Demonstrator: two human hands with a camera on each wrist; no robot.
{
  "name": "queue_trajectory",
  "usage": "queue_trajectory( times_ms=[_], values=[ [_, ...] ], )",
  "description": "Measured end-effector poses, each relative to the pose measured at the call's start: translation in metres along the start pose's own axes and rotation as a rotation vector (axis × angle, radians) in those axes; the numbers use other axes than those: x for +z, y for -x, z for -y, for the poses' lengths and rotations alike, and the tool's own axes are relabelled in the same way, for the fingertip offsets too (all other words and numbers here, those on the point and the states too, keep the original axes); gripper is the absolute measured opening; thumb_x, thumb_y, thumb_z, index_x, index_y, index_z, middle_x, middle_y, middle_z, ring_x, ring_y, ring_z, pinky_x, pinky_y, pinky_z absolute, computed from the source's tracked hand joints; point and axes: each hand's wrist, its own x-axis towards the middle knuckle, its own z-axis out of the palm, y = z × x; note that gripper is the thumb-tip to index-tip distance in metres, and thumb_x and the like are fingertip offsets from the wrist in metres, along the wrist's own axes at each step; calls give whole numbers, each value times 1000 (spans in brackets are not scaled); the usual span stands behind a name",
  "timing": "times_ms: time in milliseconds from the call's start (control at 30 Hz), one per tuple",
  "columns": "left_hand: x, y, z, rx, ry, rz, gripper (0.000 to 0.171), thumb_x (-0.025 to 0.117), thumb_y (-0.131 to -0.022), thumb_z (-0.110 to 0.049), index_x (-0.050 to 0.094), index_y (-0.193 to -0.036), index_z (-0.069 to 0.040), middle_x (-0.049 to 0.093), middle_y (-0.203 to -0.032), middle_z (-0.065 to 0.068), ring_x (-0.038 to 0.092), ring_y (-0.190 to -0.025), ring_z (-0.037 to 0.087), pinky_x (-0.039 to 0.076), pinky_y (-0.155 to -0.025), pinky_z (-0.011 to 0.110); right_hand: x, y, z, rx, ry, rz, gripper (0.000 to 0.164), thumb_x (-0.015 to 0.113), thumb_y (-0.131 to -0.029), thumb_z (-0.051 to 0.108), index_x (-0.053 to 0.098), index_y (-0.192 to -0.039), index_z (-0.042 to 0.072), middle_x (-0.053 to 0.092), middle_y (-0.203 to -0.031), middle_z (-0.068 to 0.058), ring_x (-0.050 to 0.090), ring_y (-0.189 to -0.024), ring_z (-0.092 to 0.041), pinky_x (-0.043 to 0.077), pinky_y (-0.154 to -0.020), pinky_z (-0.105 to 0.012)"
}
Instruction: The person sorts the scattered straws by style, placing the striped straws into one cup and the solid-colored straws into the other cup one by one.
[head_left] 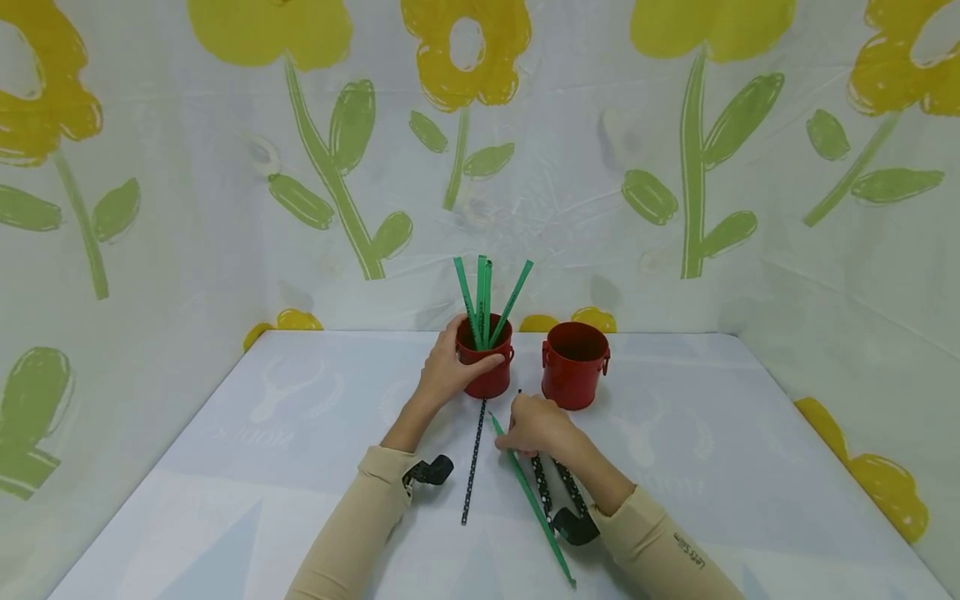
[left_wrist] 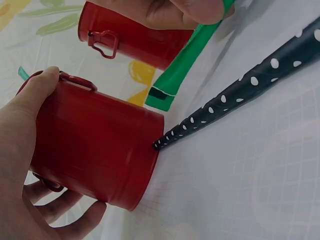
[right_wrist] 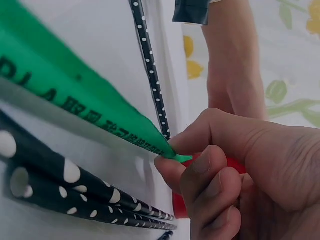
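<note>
My left hand (head_left: pixel 442 368) holds a small red bucket (head_left: pixel 489 385) at the back middle, thumb on the near side and fingers round the far side. Several green-wrapped straws (head_left: pixel 482 292) stand in that bucket, leaning different ways. With thumb and forefinger my right hand (head_left: pixel 542 427) pinches another green-wrapped straw (head_left: pixel 534 503), near its far end. Dark lettering runs along its wrapper (right_wrist: pixel 100 115) in the right wrist view. This straw slants toward the front of the table, close over the surface.
A black straw with white dots (head_left: pixel 473 475) lies by the left bucket's base. More dotted black straws (head_left: pixel 541 483) lie beneath my right hand and wrist. To the right stands a second red bucket (head_left: pixel 576 375). Behind the white table (head_left: pixel 300 467) hangs a flowered curtain (head_left: pixel 562 167).
</note>
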Motion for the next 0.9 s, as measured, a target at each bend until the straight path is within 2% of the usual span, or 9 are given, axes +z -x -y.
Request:
queue_trajectory(
  times_ms=[233,500,667,900],
  values=[
    [0,0,0,10,-17,-13,93,74,-78,-60,26,-151,-30,48,-141,3,48,-129,24,50,-100,53,-7,0,-2,-52,-45,22,26,77,-83,36,72,-74,12,63,-56,-3,63,-54,-17,52,-54,-24],
    [0,-2,-2,32,-26,-20,89,74,-79,-58,28,-150,-30,49,-139,3,49,-127,23,52,-99,51,-20,-1,-8,-120,-146,38,27,72,-87,30,71,-67,12,64,-57,-4,65,-54,-18,55,-56,-22],
    [1,-2,0,31,-24,-19,88,74,-79,-57,28,-150,-30,50,-138,3,49,-126,22,51,-99,52,-27,-1,-11,-142,-198,55,22,71,-87,27,72,-71,12,66,-59,-4,64,-54,-16,57,-59,-24],
    [0,-1,-1,13,-24,-12,90,73,-78,-59,27,-151,-30,49,-138,3,49,-126,23,51,-99,51,-33,-2,-16,-166,-261,33,22,68,-90,27,74,-79,9,67,-61,-3,65,-56,-19,58,-60,-26]
  ],
)
